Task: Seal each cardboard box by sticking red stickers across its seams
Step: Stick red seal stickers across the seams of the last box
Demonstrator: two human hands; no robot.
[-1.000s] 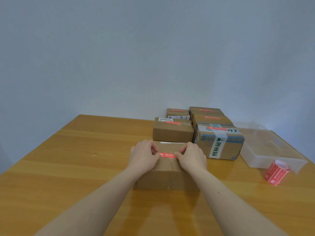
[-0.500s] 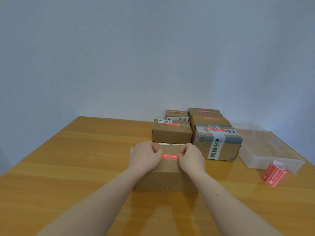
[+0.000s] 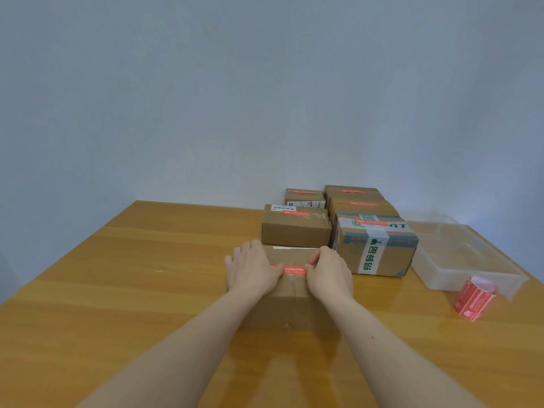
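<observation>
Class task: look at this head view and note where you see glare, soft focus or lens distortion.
Head view: glossy glare streaks the wooden table beside the forearms; wide-angle bending splays the table edges; sticker roll print is too soft to read; lighting is even, shadows faint.

My table (image 3: 132, 290): glossy varnished wood. Box (image 3: 290, 293) under my hands: matt brown cardboard. Sticker (image 3: 294, 270): shiny red. Tray (image 3: 459, 260): clear plastic.

Wooden table (image 3: 117, 290), clear plastic tray (image 3: 459, 257)
</observation>
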